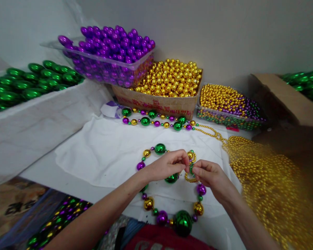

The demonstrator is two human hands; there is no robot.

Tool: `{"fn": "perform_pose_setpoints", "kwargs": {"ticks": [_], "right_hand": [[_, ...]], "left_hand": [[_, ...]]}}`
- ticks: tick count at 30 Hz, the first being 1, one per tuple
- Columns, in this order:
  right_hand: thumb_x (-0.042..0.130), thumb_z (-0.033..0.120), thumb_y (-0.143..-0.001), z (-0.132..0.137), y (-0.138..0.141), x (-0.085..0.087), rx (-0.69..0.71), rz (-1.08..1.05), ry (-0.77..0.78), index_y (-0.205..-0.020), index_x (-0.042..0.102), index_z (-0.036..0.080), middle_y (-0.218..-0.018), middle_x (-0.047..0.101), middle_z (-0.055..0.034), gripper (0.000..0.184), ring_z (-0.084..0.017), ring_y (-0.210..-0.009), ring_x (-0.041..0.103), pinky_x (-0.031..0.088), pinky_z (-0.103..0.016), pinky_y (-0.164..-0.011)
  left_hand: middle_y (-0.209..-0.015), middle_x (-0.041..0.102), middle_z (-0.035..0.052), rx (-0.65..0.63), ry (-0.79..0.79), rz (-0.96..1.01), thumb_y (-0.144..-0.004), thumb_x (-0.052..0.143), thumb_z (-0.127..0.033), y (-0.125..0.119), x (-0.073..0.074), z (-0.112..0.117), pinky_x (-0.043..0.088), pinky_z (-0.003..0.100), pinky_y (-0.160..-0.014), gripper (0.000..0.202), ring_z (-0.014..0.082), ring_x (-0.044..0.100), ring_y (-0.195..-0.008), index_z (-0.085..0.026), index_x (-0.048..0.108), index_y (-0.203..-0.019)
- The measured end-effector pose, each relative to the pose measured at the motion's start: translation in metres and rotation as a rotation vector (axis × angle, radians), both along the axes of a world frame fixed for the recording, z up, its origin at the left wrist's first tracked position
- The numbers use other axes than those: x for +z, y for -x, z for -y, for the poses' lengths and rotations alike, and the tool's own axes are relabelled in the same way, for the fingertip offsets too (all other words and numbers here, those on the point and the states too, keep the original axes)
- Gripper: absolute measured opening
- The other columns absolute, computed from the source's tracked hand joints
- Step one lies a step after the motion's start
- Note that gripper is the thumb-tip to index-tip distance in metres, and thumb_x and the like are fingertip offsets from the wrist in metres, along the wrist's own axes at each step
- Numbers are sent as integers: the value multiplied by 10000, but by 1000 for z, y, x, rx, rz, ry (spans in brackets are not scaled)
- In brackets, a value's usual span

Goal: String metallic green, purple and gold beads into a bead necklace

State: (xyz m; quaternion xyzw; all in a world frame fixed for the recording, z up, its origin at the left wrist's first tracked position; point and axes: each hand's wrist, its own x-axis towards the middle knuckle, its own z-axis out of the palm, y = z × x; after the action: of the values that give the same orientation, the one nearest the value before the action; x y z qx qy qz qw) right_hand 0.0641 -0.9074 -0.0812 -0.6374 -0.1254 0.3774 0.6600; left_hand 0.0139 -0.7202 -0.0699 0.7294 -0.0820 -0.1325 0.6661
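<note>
A person's left hand [176,162] and right hand [208,172], fingertips pinching a bead necklace [183,223] at its far right, exact part too small to tell, loop mostly over white cloth [94,152]

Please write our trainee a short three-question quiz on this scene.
1. True or false: the purple beads fill a white box.
2. Which hand is nearer the heaped gold strands: A) left, B) right?
3. Fill in: in the nearest necklace, the bead lowest in the picture is ____ in colour.

Key:
1. False; they fill a clear tub.
2. B, the right hand.
3. Green.
</note>
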Motion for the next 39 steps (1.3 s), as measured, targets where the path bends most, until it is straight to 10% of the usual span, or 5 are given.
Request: {"fn": "perform_pose_setpoints", "kwargs": {"ticks": [12, 21, 29, 33, 39], "right_hand": [[754, 367, -676, -3, 7, -15, -235, -255, -177, -650, 543, 149, -527, 462, 59, 305, -15, -390, 176, 112, -175, -364], [379, 96, -931, 15, 23, -18, 84, 1397, 292, -1024, 605, 136, -811, 574, -73, 247, -166, -734, 531, 404, -281, -630], [354, 60, -916, 22, 21, -31, 148, 1693, 376, -1126, 554, 51, -858, 586, -118, 290, -193, -752, 513, 411, -291, -646], [378, 71, -900, 18, 17, -28, 141, 1416, 410, -967, 624, 119, -833, 584, -94, 260, -176, -726, 501, 375, -281, -626], [626, 318, -792, 17, 1, -19, 79, -97, 104, -632, 513, 152, -537, 415, 42, 257, -51, -434, 267, 158, -196, -403]], "left_hand": [[-934, 601, 63, 175, -129, 253, -839, 564, -255, 6, -14, 19, 434, 286, -807, 150, 155, 567, -888, -154, 595, -734], [-579, 516, -62, 247, 35, -217, -877, 452, -350, -1, -15, 18, 303, 154, -346, 225, 41, 434, -354, -172, 450, -740], [-588, 491, -72, 216, 313, -360, -827, 548, -380, -4, -22, 20, 396, 178, -344, 262, 14, 350, -309, -162, 461, -712], [-633, 516, -52, 204, 345, -351, -842, 538, -383, -6, -27, 17, 424, 189, -374, 260, 16, 375, -331, -155, 472, -734], [-1085, 580, 58, 114, 389, -209, -863, 491, -274, -9, -31, 13, 446, 218, -481, 155, 34, 527, -474, -177, 488, -983]]}}
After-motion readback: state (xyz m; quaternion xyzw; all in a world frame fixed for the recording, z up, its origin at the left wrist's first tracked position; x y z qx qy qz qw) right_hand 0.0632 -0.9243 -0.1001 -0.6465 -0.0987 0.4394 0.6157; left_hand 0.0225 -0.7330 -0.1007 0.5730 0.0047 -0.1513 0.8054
